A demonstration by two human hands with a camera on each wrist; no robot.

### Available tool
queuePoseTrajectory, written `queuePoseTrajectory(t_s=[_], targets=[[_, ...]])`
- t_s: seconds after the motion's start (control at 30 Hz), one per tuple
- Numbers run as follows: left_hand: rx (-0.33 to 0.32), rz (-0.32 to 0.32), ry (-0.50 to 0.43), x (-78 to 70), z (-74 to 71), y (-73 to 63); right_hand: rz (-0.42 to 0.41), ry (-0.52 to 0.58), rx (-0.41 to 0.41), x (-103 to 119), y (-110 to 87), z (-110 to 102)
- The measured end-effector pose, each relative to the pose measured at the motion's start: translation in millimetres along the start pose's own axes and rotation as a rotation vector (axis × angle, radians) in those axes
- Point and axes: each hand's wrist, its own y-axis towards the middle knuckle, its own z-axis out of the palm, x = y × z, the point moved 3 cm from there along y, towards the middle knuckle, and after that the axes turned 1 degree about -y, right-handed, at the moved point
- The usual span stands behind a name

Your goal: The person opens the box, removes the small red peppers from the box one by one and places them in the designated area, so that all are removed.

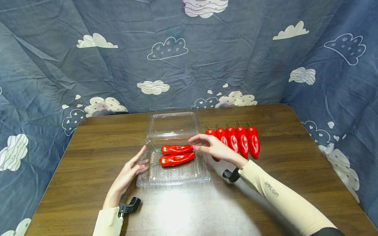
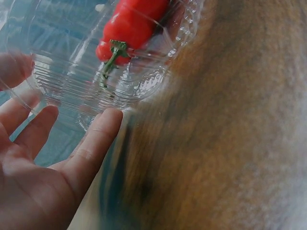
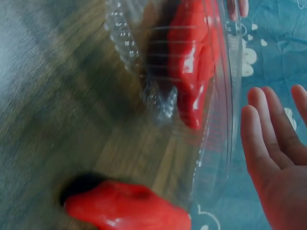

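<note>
A clear plastic clamshell container (image 1: 183, 177) lies on the table with its lid (image 1: 173, 123) folded back. Two red peppers, an upper one (image 1: 176, 149) and a lower one (image 1: 176, 160), lie side by side in the base, stems to the left. At the container's left end, my left hand (image 1: 126, 175) has its fingers spread; the left wrist view shows the fingertips (image 2: 112, 117) at the ribbed wall. My right hand (image 1: 215, 148) hovers by the upper pepper's tip, fingers extended and nothing held. In the right wrist view its fingers (image 3: 256, 134) appear apart from the container.
To the right of the container, several more red peppers (image 1: 242, 137) lie in a row, stems pointing away; my right hand partly covers the nearest ones. A blue cloud-patterned cloth (image 1: 236, 65) hangs behind the brown wooden table (image 1: 88, 157).
</note>
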Motion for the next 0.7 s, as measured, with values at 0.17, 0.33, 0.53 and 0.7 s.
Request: queuePoseTrajectory(t_s=[0.17,0.33,0.53,0.7], targets=[[0.004,0.004,0.000,0.3,0.3,0.1,0.009,-0.023,0.068,2.2,4.7,6.7],[0.003,0.002,0.000,0.8,0.5,0.3,0.010,-0.034,0.115,8.4,9.3,10.5],[0.005,0.005,-0.001,0.8,0.5,0.4,-0.018,-0.066,0.166,14.2,17.3,14.2],[0.006,-0.001,0.001,0.8,0.5,0.3,0.001,-0.055,0.218,11.6,23.7,21.5]])
